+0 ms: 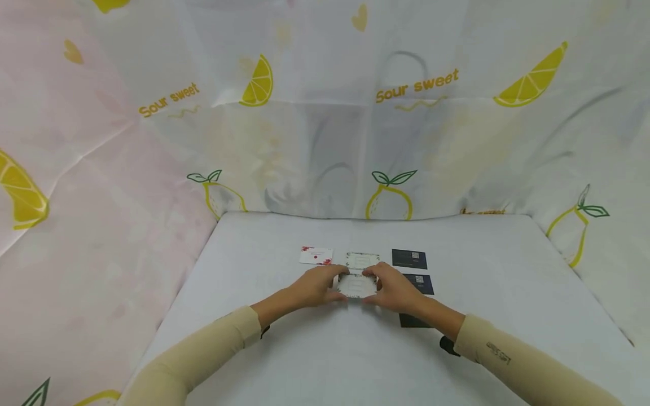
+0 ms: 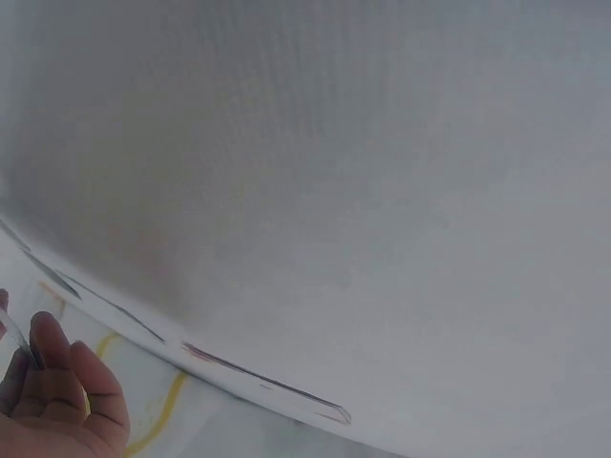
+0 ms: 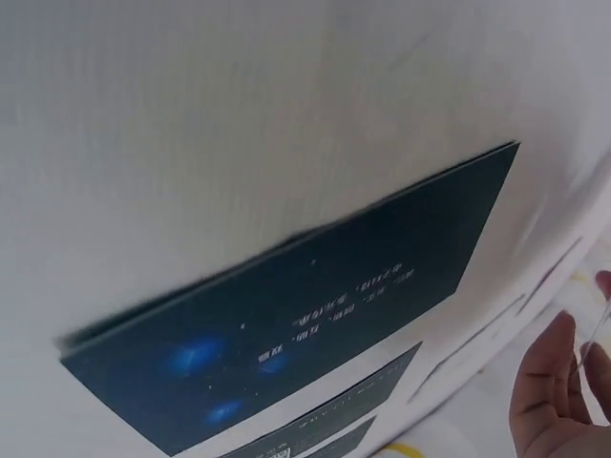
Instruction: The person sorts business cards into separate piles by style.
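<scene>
Over the middle of the table, both hands hold a white card with a patterned border (image 1: 357, 286), which seems to sit in a clear sleeve. My left hand (image 1: 319, 286) pinches its left end and my right hand (image 1: 392, 286) its right end. In the left wrist view only the fingertips (image 2: 55, 396) show, at the lower left. A clear thin edge (image 3: 598, 329) stands by the fingers (image 3: 552, 391) in the right wrist view. Just behind the held card lies a similar white card (image 1: 363, 260).
A white card with red flowers (image 1: 316, 256) lies at the left of the row and a dark blue card (image 1: 409, 258) at the right. Two more dark cards (image 1: 422, 283) (image 1: 410, 321) lie under my right wrist. Lemon-print cloth (image 1: 391, 141) walls the white table (image 1: 315, 361).
</scene>
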{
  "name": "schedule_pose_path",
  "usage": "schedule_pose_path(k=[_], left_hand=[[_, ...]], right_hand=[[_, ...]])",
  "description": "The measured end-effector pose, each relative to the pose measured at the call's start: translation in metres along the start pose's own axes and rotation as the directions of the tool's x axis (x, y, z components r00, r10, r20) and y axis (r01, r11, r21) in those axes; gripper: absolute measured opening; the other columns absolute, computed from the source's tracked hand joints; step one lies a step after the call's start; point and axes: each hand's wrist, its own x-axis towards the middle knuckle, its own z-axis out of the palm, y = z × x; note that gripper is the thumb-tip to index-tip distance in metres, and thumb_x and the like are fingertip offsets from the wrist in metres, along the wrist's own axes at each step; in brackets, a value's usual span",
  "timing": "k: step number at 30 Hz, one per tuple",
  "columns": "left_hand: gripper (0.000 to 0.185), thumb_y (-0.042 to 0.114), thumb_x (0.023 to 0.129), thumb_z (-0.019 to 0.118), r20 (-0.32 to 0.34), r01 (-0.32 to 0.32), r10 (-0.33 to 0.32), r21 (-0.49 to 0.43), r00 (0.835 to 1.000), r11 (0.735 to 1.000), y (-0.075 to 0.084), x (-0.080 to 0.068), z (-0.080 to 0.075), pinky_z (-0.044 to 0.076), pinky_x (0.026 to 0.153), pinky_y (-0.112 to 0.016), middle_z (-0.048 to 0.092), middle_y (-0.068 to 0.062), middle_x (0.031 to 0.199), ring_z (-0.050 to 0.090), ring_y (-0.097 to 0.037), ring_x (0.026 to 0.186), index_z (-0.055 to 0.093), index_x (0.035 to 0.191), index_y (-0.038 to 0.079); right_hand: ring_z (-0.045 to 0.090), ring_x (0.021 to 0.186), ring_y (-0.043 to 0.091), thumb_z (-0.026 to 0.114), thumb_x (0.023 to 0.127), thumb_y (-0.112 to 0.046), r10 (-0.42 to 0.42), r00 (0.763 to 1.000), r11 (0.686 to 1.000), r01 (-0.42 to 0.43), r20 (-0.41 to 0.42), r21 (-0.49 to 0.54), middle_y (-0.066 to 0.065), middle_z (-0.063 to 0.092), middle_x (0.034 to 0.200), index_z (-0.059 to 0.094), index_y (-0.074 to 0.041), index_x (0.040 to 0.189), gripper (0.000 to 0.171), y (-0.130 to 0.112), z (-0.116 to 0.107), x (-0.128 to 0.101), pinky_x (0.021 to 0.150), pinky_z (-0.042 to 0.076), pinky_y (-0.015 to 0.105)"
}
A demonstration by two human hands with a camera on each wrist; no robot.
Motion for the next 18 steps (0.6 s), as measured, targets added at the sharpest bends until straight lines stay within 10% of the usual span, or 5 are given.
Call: schedule_pose_path(k=[18], left_hand=[[0.056, 0.039, 0.082, 0.08, 0.009, 0.046, -0.046, 0.057, 0.999, 0.997, -0.021, 0.054, -0.003, 0.049, 0.083, -0.039, 0.068, 0.001, 0.122, 0.064, -0.016, 0.1, 0.061, 0.129, 0.014]], right_hand=[[0.054, 0.088, 0.018, 0.085, 0.077, -0.021, 0.058, 0.996, 0.98, -0.069, -0.06, -0.185, 0.013, 0.055, 0.111, 0.065, -0.005, 0.125, 0.054, 0.018, -0.012, 0.034, 0.078, 0.049, 0.036]])
